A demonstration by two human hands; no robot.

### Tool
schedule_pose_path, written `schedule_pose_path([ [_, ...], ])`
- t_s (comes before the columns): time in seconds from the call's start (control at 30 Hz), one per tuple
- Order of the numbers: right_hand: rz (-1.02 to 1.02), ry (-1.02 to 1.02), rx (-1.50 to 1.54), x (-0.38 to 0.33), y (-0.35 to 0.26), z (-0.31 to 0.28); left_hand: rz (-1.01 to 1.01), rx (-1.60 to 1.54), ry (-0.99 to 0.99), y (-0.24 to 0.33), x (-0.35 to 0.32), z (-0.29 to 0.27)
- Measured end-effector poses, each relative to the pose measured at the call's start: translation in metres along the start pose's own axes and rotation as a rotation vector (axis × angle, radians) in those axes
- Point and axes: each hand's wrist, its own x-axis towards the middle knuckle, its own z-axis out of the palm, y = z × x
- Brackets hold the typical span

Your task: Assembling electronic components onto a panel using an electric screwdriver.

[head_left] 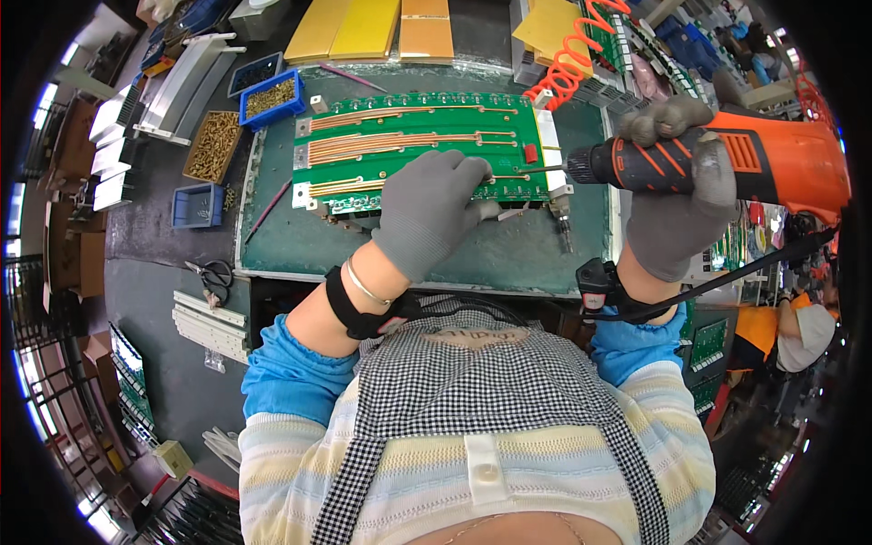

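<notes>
Pressing down on the green circuit board, the gloved left hand is laid flat with its fingers spread loosely over the board's near edge, apparently so that the board is kept from shifting on the dark green work mat. The orange and black electric screwdriver is gripped in the gloved right hand, whose fingers are wrapped tightly round the barrel, and it is held sideways so that its bit is brought to the board's right end, just beside the left hand's fingertips. The board lies across the middle of the mat, its copper strips running lengthwise. A blue tray of brass screws and a brown tray of the same are kept at the mat's far left corner, within reach. Scissors are left on the bench near the mat's left edge, and an orange coiled hose hangs above the board's right end.
</notes>
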Motion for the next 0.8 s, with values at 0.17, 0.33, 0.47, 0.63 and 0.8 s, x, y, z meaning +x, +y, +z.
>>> schedule_pose_path([
  [0.17, -0.005, -0.015, 0.029, -0.001, 0.01, -0.004, 0.033, 0.046, 0.01, -0.007, 0.0, 0.011],
  [0.33, -0.008, -0.113, -0.078, 0.003, 0.01, -0.001, 0.06, 0.044, 0.026, -0.009, 0.0, 0.013],
  [0.47, 0.235, -0.189, 0.171, 0.018, 0.018, 0.006, 0.086, 0.012, 0.073, -0.009, 0.002, 0.013],
  [0.63, 0.096, -0.391, -0.119, 0.046, 0.035, 0.014, 0.044, 0.097, 0.051, -0.008, 0.001, 0.014],
  [0.8, 0.434, -0.574, 0.163, 0.06, 0.051, 0.017, 0.033, 0.109, 0.031, -0.014, 0.001, 0.017],
])
